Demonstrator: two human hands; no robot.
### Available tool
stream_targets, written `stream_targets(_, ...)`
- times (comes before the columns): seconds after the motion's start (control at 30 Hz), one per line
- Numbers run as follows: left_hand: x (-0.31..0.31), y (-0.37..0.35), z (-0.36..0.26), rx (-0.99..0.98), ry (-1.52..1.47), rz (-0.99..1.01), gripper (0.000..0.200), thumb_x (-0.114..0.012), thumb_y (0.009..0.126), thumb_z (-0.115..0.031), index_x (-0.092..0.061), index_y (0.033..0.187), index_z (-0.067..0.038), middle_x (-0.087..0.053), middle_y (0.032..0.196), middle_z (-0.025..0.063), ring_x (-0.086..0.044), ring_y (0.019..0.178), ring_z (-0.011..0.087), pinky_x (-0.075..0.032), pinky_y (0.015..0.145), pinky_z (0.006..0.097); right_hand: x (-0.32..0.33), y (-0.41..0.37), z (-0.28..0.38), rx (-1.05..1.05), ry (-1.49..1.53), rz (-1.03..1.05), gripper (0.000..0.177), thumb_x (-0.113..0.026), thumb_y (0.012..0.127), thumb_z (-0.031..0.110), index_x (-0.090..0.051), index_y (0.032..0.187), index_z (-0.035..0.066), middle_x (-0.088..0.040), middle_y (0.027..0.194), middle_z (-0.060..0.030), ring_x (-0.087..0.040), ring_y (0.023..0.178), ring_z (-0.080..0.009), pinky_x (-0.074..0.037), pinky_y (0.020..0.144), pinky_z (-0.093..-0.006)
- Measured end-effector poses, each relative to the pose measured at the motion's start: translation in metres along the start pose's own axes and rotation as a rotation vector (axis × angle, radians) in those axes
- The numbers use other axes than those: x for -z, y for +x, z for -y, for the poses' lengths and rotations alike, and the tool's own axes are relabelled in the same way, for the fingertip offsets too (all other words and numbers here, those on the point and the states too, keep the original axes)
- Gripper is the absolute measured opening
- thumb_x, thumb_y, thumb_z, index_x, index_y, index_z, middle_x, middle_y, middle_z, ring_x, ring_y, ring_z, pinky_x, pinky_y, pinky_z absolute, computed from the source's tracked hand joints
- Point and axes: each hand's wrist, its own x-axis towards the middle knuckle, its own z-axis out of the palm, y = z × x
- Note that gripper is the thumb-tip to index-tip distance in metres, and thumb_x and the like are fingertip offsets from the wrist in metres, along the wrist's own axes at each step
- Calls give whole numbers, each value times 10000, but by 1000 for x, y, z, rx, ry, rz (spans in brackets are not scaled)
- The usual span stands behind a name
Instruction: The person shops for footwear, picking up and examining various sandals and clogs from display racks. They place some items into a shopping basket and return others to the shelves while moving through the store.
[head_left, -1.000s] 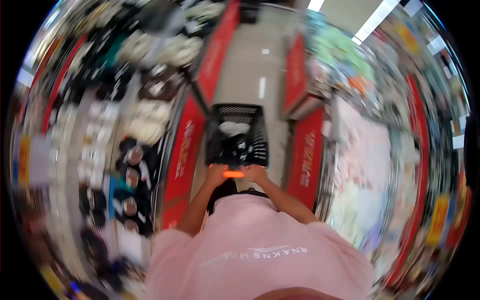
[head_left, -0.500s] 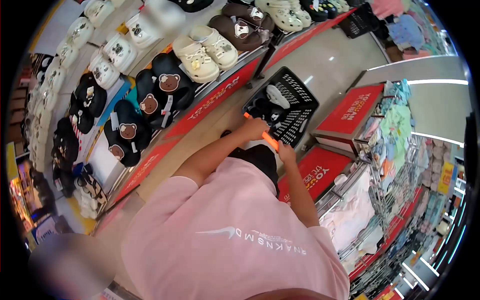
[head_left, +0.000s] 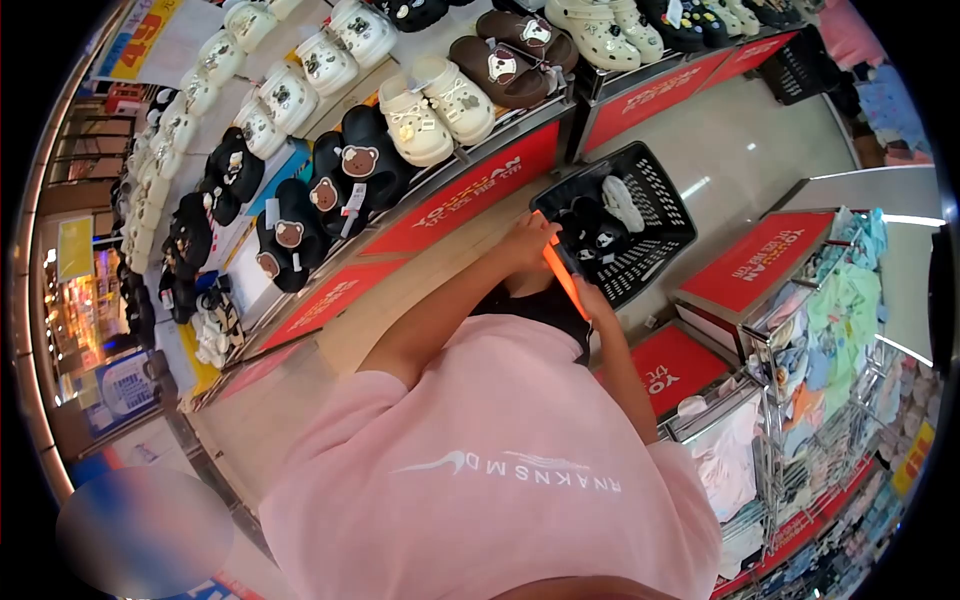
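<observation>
A black shopping basket point(head_left: 660, 225) with slotted walls is in front of my body. My left hand point(head_left: 530, 243) is closed around the left end of its orange handle point(head_left: 567, 280). Near the handle's other end, my right hand point(head_left: 597, 303) is wrapped around it. Inside the basket lie white footwear point(head_left: 623, 205) and black footwear point(head_left: 592, 228), partly overlapping.
To the left runs a shelf of clogs, with cream clogs point(head_left: 432, 112), brown clogs point(head_left: 513, 58) and black bear clogs point(head_left: 288, 235). Clothing racks point(head_left: 835, 310) and red panels point(head_left: 755, 260) line the right. Another black basket point(head_left: 798, 66) stands farther ahead by the aisle floor point(head_left: 745, 135).
The view has shifted, so shelf, basket and racks appear farther right. Both hands stay on the orange handle, and the basket's contents show more fully.
</observation>
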Motion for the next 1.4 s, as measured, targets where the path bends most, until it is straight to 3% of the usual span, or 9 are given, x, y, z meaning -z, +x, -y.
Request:
stream_targets(0.03,9,-11,-3,59,-38,-14,517,-733,769,-178,-553,1253,-151,-557,1124,137,-504,1142,351,-442,955,420,15,-21,24,-11,38,76,659,-430,918,566,-671,1096,-21,-654,1096,-295,-613,1087,-411,-440,974,-440)
stream_targets(0.13,64,-51,-9,94,-151,-149,546,-745,790,-221,-538,1282,-108,-538,1270,150,-490,1208,332,-417,1015,419,28,-27,38,316,-541,-227,453,-582,891,360,-644,1141,-12,-672,1025,-259,-646,1000,-391,-478,912,-457)
stream_targets(0.2,78,-88,7,384,-156,-304,521,-743,806,-229,-548,1271,-97,-555,1254,143,-492,1230,321,-410,1037,412,34,-36,74,516,-415,-216,381,-618,881,309,-648,1116,11,-674,1016,-240,-638,1005,-393,-495,885,-426)
stream_targets(0.57,197,-188,103,529,227,-984,449,-753,797,-173,-575,1190,-48,-588,1085,167,-565,1018,349,-467,863,422,-6,-41,258,879,-287,15,353,-665,864,232,-619,1138,14,-668,1043,-216,-648,990,-358,-516,847,-408)
stream_targets(0.87,224,-217,187,691,180,-893,515,-754,828,-272,-564,1257,-61,-555,1135,192,-573,1024,376,-485,861,431,-195,-26,398,1300,-354,-18,476,-721,802,194,-551,1223,52,-565,1140,-190,-559,1057,-383,-474,883,-445)
stream_targets(0.97,217,-223,204,624,131,-892,504,-750,845,-288,-574,1247,-41,-560,1125,182,-577,1015,352,-486,864,417,-229,-25,413,1226,-532,-149,466,-710,818,194,-547,1228,43,-548,1152,-182,-541,1071,-375,-464,901,-425)
stream_targets(1.17,239,-182,194,475,299,-963,461,-763,812,-318,-631,1188,-86,-594,1104,143,-584,1000,329,-471,844,442,-208,5,416,1215,-312,-521,265,-689,823,162,-598,1036,32,-562,999,-177,-577,916,-343,-481,806,-420)
stream_targets(1.3,262,-111,181,364,386,-846,422,-761,780,-334,-663,1131,-121,-642,1058,101,-608,977,307,-472,818,431,-183,40,416,897,13,-417,276,-677,793,127,-592,1044,49,-551,970,-183,-569,926,-361,-484,812,-434)
stream_targets(1.4,249,-53,198,163,102,-656,412,-762,776,-316,-647,1122,-125,-641,1024,116,-619,932,334,-481,806,443,-175,55,420,1042,-261,-703,327,-691,784,139,-606,1090,61,-563,987,-184,-584,892,-357,-492,822,-428)
